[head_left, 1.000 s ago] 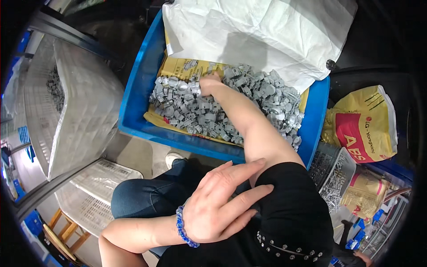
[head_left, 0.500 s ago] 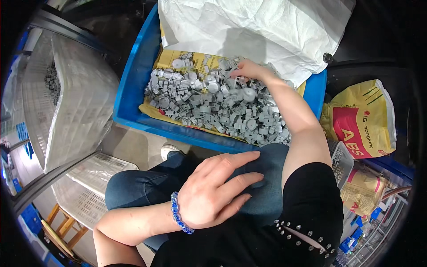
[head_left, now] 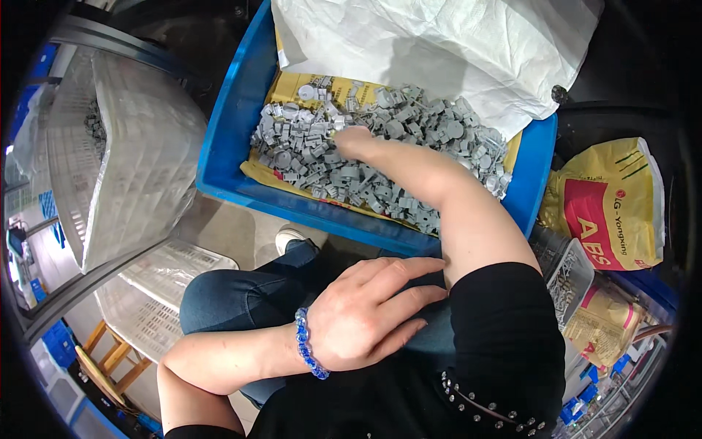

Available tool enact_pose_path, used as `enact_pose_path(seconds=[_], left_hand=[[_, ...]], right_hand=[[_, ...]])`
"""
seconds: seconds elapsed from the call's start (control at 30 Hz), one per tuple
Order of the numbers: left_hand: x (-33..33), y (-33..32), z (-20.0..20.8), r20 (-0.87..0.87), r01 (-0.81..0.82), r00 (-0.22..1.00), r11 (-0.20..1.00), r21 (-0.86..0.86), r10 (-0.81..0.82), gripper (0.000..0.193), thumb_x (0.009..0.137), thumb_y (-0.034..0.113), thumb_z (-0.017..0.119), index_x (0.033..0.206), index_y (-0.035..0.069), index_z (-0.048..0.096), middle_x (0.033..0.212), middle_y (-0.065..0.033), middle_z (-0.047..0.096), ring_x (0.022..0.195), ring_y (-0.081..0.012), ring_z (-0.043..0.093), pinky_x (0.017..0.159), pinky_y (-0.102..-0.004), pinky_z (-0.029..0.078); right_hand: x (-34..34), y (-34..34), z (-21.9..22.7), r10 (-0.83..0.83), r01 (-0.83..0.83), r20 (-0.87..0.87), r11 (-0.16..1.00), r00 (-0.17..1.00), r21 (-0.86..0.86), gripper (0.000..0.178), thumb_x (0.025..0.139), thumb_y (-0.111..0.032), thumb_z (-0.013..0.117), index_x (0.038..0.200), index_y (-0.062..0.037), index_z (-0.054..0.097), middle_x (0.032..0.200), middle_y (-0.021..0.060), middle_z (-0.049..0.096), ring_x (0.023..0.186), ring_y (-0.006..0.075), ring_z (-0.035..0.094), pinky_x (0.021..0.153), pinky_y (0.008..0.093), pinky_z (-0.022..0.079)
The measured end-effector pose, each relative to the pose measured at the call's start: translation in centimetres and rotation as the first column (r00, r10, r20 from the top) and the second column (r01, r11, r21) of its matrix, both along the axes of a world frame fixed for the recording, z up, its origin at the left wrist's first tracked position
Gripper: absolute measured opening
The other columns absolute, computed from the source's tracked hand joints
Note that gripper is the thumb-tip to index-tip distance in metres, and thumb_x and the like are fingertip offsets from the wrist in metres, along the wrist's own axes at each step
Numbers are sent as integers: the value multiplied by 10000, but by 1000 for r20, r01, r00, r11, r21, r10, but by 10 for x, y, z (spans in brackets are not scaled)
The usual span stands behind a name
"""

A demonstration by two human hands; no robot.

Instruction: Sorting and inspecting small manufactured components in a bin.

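Observation:
A blue bin (head_left: 292,209) holds a heap of small grey plastic parts (head_left: 435,121) on a yellow printed sack (head_left: 287,86). My right hand (head_left: 354,140) reaches into the left-middle of the heap and touches the parts. Its fingers are mostly hidden, so whether it grips one cannot be made out. In front of my body, over my lap, hovers my left hand (head_left: 369,311) with a blue bead bracelet (head_left: 310,344) at the wrist. Its fingers are stretched out and apart, with nothing in them.
A white sheet (head_left: 439,44) covers the bin's far side. White plastic baskets (head_left: 146,154) stand at the left, above a wooden stool (head_left: 102,366). On the right are a yellow-and-red sack (head_left: 621,205), a clear tub of small parts (head_left: 567,285) and a brown sack (head_left: 603,322).
My right hand has moved left and slightly nearer across the heap, from its far side. My left hand keeps its pose. The whole view has shifted slightly.

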State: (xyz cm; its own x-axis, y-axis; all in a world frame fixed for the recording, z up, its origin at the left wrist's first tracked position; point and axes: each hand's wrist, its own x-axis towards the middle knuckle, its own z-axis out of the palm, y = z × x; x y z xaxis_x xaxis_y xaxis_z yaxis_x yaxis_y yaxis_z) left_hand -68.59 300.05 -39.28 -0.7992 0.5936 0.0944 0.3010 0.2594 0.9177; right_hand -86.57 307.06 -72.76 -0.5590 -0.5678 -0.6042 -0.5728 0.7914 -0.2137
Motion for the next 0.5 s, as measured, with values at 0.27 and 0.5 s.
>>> enact_pose_path(seconds=[0.27,0.5], left_hand=[[2,1,-2,17,15,1000,1000,-5,-15,340,696,70,661,1033,50,618,1160,-135,547,928,-276,581,786,-353,474],[8,-3,-3,-1,15,1000,1000,-2,-15,321,719,90,654,1034,56,606,1137,-123,559,929,-272,585,786,-350,474]], right_hand=[[-16,3,-2,-200,148,495,979,846,142,230,690,-143,674,894,-40,655,818,107,633,613,223,597,499,348,498],[8,34,27,-234,262,758,961,608,87,235,717,-150,701,911,-63,601,759,55,628,647,149,615,484,297,496]])
